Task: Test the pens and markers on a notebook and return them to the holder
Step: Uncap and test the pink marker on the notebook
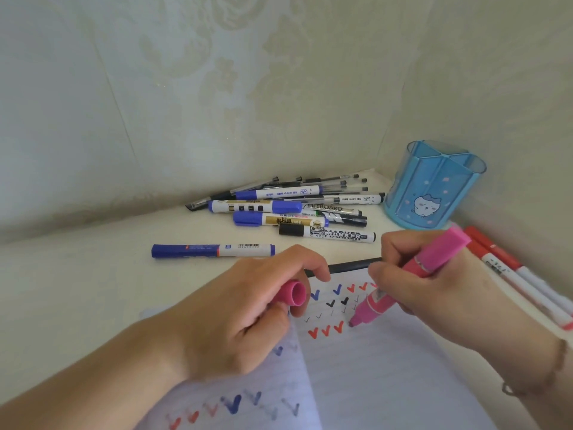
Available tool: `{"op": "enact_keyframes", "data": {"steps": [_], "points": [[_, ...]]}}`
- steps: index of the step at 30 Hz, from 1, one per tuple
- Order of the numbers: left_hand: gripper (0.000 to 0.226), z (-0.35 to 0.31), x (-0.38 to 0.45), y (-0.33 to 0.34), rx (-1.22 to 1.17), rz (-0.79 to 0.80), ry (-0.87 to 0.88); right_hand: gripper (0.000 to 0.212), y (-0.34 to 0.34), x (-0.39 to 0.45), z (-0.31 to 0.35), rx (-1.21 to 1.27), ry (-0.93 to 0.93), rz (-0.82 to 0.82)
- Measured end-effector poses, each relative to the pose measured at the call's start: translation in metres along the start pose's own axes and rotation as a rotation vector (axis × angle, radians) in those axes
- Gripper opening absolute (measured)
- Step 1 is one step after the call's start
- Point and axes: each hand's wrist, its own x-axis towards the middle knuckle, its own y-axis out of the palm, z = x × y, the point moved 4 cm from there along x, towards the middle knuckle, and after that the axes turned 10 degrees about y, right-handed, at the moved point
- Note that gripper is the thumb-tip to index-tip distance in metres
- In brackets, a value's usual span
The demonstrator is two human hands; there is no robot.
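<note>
My right hand (pixel 434 293) grips a pink highlighter (pixel 400 285), its chisel tip touching the open lined notebook (pixel 372 377) just right of a row of red check marks. My left hand (pixel 248 318) rests on the notebook's left page and holds the pink cap (pixel 293 293), open end facing up. The blue translucent pen holder (pixel 434 187) stands at the back right by the wall, nothing showing above its rim. A pile of pens and markers (pixel 294 209) lies at the back centre.
A blue marker (pixel 214 250) lies alone left of the pile. Two or three red-capped markers (pixel 521 274) lie along the right wall. A black pen (pixel 350 264) sits at the notebook's top edge. Walls close off the back and right of the white desk (pixel 93 274).
</note>
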Motion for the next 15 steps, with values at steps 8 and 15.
{"op": "enact_keyframes", "data": {"steps": [8, 15], "points": [[0.034, -0.0034, 0.0011, 0.001, -0.009, 0.008, 0.001, 0.018, 0.001, -0.0075, 0.0019, -0.067, 0.018, 0.281], [0.036, 0.0021, 0.0005, 0.0013, 0.025, 0.044, -0.002, 0.021, -0.0002, -0.0067, -0.0014, -0.013, -0.031, 0.328]]}}
